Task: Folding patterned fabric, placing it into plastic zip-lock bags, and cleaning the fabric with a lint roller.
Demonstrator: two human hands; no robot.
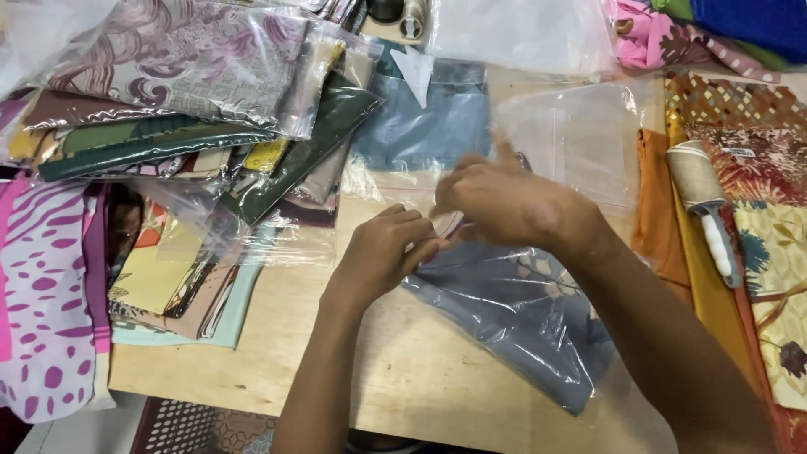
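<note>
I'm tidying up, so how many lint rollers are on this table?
1. The lint roller lies on the orange and floral fabrics at the right side of the table, its white handle toward the person. Others may be hidden under the bagged scarves.

Grey-blue folded cloth in clear plastic bag (521, 315) lay flat on wooden table, slanting from centre toward lower right. Faint leaf print visible through glossy, wrinkled film. Bag's upper-left end sat pinched under the fingers.
</note>
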